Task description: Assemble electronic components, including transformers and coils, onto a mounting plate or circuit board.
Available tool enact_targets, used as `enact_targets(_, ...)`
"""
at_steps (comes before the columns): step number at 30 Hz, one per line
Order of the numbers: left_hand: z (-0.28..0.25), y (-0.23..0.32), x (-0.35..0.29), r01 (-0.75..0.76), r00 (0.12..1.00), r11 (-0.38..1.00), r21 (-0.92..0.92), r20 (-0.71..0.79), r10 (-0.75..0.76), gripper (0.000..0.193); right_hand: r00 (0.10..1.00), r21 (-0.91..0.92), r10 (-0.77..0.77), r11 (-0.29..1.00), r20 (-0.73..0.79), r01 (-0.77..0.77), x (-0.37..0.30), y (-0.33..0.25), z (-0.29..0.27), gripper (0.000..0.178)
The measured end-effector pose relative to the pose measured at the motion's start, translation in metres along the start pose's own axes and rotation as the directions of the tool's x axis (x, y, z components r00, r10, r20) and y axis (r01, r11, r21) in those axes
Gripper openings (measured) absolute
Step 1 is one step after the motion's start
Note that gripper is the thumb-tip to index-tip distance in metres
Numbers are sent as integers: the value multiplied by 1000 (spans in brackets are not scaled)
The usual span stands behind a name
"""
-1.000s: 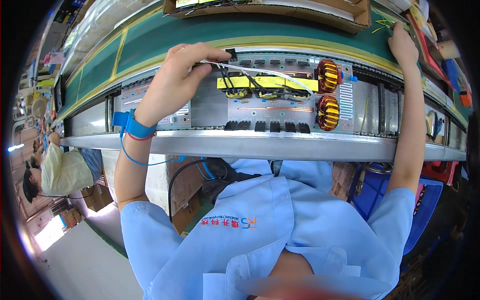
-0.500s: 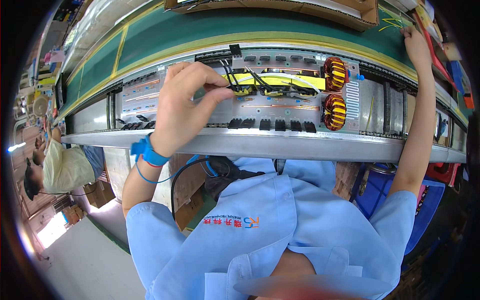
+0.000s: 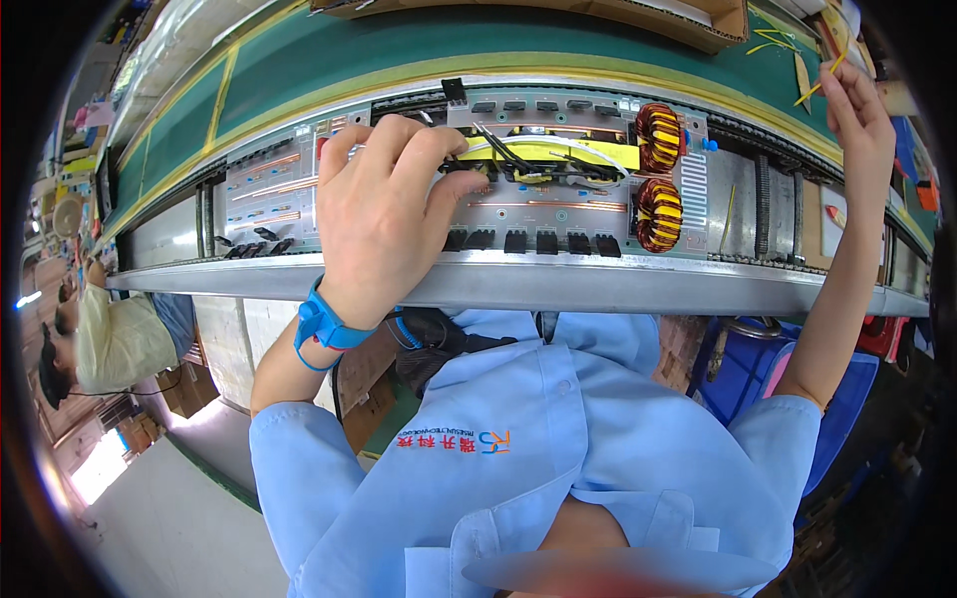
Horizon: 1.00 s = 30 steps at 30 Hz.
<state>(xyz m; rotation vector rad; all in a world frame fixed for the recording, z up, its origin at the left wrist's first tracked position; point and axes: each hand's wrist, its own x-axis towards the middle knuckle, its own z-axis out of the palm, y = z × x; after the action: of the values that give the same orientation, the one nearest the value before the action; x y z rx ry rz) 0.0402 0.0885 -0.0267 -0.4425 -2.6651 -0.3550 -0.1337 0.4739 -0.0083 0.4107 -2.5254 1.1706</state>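
A grey circuit board [image 3: 578, 214] lies on the metal conveyor rails in front of me. It carries a yellow-wrapped part [image 3: 598, 154], black wires [image 3: 506, 149], a white wire [image 3: 573, 143] and two copper-wound ring coils [image 3: 659, 214]. Over the left end of the yellow-wrapped part, my left hand [image 3: 384, 204] curls its fingers and thumb around black wires, whose gripped part is mostly hidden. My right hand [image 3: 859, 110], raised at the far right, pinches a thin yellow strip [image 3: 809, 93], which may be a wire or cable tie.
More yellow strips [image 3: 773, 40] lie on the green belt [image 3: 399, 65], beside an open cardboard box [image 3: 598, 25]. Another strip [image 3: 728, 219] rests by the board's right end. A metal rail [image 3: 558, 284] runs along the near edge. A person [image 3: 130, 339] is at the left.
My left hand has moved over the black wires, its fingers curling down around them. My right hand has lifted from the belt with a yellow strip in it.
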Motion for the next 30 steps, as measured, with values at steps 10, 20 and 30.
enact_targets(10,1,9,2,39,998,993,116,-54,-33,19,953,176,-13,984,302,-42,-50,-38,40,7)
enact_targets(20,-4,-2,-14,-105,984,946,307,-105,143,31,939,10,-74,997,336,75,-57,-38,50,7)
enact_targets(30,-1,-24,-15,-199,964,891,408,-82,253,31,919,-53,-208,970,335,238,-58,-39,55,10)
